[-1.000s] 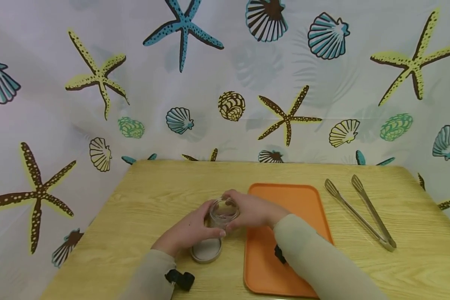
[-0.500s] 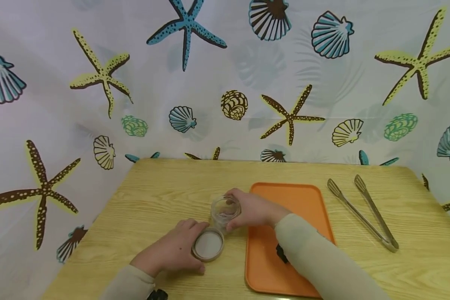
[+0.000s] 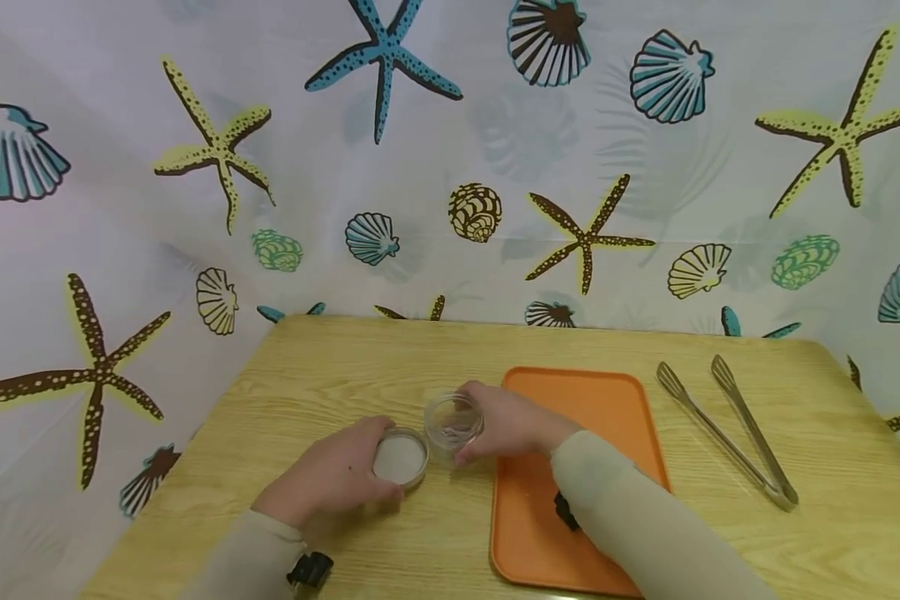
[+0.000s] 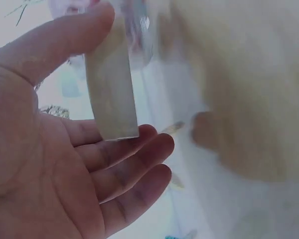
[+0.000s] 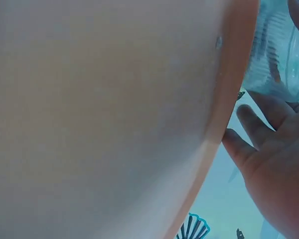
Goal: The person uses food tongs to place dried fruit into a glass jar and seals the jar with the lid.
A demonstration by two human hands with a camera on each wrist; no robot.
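Observation:
In the head view my left hand (image 3: 339, 468) holds a round jar lid (image 3: 401, 461) by its edge, inner side facing up. The left wrist view shows the lid's pale rim (image 4: 112, 94) between thumb and fingers. Just right of it stands a clear glass jar (image 3: 444, 417) with its mouth uncovered. My right hand (image 3: 516, 421) grips the jar from the right side. Ribbed glass on the jar (image 5: 269, 55) is visible in the right wrist view, near the thumb and fingers. The jar's contents cannot be made out clearly.
An orange tray (image 3: 517, 533) lies on the wooden table (image 3: 330, 367), partly under my right forearm. Metal tongs (image 3: 750, 454) lie spread on the table to its right. A curtain (image 3: 435, 108) with starfish and shells hangs behind and along the sides.
My left hand has come away from the jar and taken hold of the lid, which has moved slightly left and away from me. The right hand keeps its grip on the jar.

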